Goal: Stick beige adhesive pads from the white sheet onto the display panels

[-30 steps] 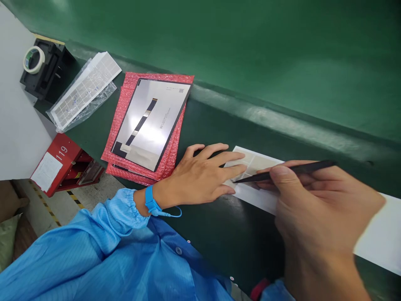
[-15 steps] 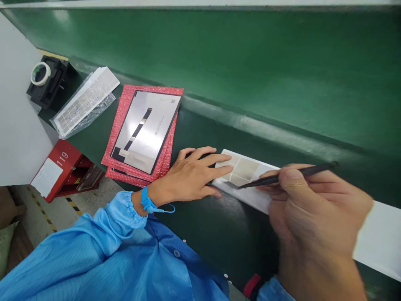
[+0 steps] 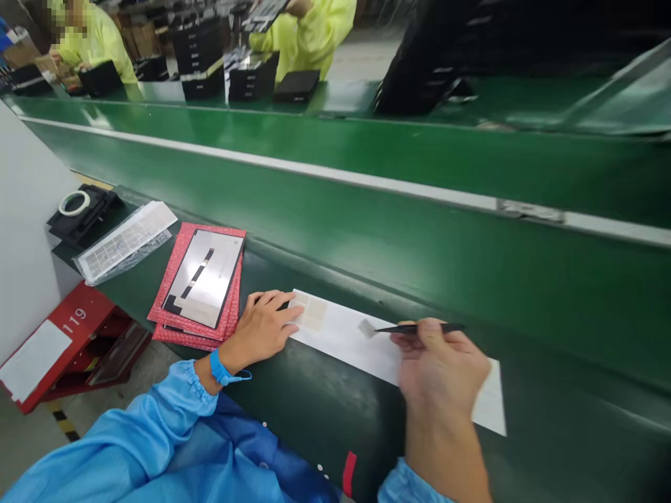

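Observation:
A long white backing sheet (image 3: pixel 343 344) lies on the green bench, with a few beige square stickers (image 3: pixel 313 312) at its left end. My left hand (image 3: pixel 263 330) rests there with its fingers spread, fingertips touching that end of the sheet. My right hand (image 3: pixel 445 367) is closed around black tweezers (image 3: pixel 392 328), held like a pen above the sheet. At the tweezer tips is a small grey square sticker (image 3: pixel 368 328), apart from the others. My right hand covers part of the sheet's right half.
Left of my left hand, a display panel (image 3: pixel 223 269) lies on pink bubble-wrap bags (image 3: pixel 157 307). Beyond are sticker sheets (image 3: pixel 126 241) in clear plastic and a tape roll (image 3: pixel 74 203) on a black fixture. A green partition stands behind. Co-workers in yellow (image 3: pixel 325 31) are across it.
The camera view has tilted up, bringing the far bench into sight. My right hand has drawn the tweezers away from the sticker group, with a square at their tips. My left hand stays at the sheet's end.

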{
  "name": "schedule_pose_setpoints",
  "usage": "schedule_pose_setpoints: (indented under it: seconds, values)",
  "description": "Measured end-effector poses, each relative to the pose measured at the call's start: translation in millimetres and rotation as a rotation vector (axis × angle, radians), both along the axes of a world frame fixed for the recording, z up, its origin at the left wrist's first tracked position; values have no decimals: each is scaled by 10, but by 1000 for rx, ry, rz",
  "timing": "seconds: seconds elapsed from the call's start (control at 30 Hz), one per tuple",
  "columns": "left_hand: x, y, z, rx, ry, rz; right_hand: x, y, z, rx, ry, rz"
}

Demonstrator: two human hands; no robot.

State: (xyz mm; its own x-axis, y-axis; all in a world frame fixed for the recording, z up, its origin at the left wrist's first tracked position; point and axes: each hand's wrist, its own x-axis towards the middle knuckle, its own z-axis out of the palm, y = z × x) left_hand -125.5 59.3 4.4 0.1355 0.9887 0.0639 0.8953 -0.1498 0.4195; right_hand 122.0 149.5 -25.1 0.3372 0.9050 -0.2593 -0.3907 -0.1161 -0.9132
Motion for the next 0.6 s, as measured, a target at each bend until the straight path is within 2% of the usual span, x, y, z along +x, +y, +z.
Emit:
schedule_pose_setpoints:
  seconds: [0.17,0.3,0.4,0.47,0.6]
  values:
    - [1,29,-71,102,15,93,-114,80,-55,-27,36,82]
    - [-54,22,-113,192,41,110,48,301,25,-62,57,153]
    - [-3,-1,-104,286,81,113,207,462,96,-52,63,165]
    - [121,-21,-85,338,113,37,283,524,112,-43,75,160]
    - [486,-28,-52,351,179,-353,380,539,79,-24,91,147]
